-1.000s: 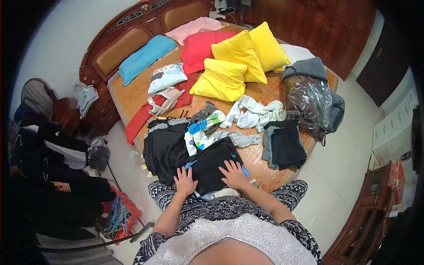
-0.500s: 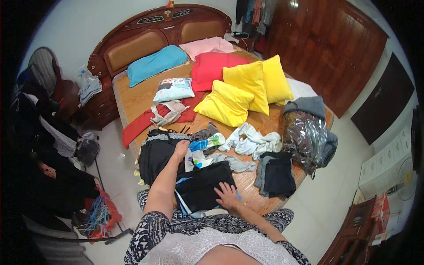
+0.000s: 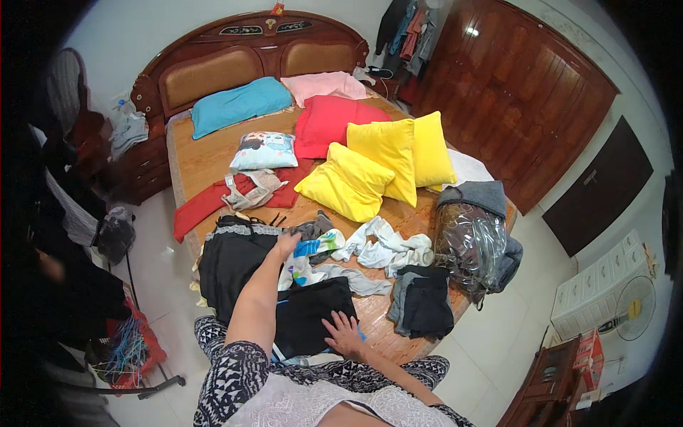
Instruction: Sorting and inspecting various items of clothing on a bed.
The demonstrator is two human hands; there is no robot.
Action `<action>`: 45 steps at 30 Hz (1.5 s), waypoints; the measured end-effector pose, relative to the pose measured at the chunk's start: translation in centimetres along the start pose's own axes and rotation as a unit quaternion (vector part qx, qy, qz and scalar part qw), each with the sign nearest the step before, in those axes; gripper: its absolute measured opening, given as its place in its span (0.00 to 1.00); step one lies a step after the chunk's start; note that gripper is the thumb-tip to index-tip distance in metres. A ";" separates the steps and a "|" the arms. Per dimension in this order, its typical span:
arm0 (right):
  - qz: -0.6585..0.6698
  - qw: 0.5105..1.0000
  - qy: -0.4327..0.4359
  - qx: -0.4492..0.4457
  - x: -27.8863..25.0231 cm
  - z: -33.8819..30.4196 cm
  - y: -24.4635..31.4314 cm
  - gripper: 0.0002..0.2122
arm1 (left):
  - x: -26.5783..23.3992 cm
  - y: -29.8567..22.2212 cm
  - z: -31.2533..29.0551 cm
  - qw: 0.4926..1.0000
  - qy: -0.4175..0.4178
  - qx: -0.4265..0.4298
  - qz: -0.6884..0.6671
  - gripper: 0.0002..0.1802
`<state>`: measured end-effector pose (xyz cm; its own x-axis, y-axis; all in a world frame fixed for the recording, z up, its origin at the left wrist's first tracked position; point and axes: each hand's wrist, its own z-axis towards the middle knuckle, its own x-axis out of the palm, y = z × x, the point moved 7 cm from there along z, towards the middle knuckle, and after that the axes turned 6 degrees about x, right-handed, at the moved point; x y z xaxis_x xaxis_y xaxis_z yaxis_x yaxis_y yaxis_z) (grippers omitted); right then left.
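Observation:
My left hand (image 3: 287, 245) reaches across the bed with its fingers bunched, at the border of a black garment with grey trim (image 3: 231, 260) and a white, blue and green patterned cloth (image 3: 314, 248). Its fingertips are partly hidden, so what it grips cannot be made out. Just beyond them lies a crumpled dark grey garment (image 3: 310, 228). Fingers spread, my right hand (image 3: 344, 334) rests flat on a folded black garment (image 3: 309, 317), under which blue and white fabric edges show.
On the bed (image 3: 186, 153) lie white crumpled clothes (image 3: 384, 245), folded dark clothes (image 3: 430, 306), yellow pillows (image 3: 341, 183) and a clear plastic bag (image 3: 466, 245) holding dark contents. A red bag of hangers (image 3: 135, 349) stands at left. A fan (image 3: 633, 308) stands at right.
The view has swung a little, so the scene sits further left. My left hand has moved slightly right, closer to the patterned cloth and grey garment. My right hand stays on the folded black garment.

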<state>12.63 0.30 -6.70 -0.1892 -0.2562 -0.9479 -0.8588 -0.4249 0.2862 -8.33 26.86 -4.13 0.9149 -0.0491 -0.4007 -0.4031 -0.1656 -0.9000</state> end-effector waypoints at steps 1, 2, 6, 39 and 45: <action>-0.008 1.000 0.008 -0.016 0.1 0.4 1.2 0.28 | -2.2 1.2 2.7 0.991 -0.020 0.132 0.016 0.26; -0.015 0.999 0.016 0.028 0.8 -0.1 -1.1 0.29 | 0.9 -4.3 2.9 0.982 0.024 0.159 0.102 0.24; -0.004 0.999 0.018 0.035 0.8 0.0 -1.5 0.29 | 0.7 -19.0 -1.6 0.918 0.011 0.371 0.143 0.21; 0.956 0.259 -0.058 -0.123 -18.8 -1.4 -3.8 0.25 | 2.1 -18.4 -25.7 0.943 -0.138 0.258 -0.161 0.20; 0.952 0.265 -0.050 -0.149 -18.3 -1.6 -3.9 0.22 | 3.5 -19.3 -25.3 0.947 0.050 0.194 -0.251 0.12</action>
<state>20.18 5.28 9.78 -0.1688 -0.2337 0.9575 0.9096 0.3372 0.2427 3.22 4.97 16.20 0.9830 -0.1569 0.0950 0.1231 0.1806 -0.9758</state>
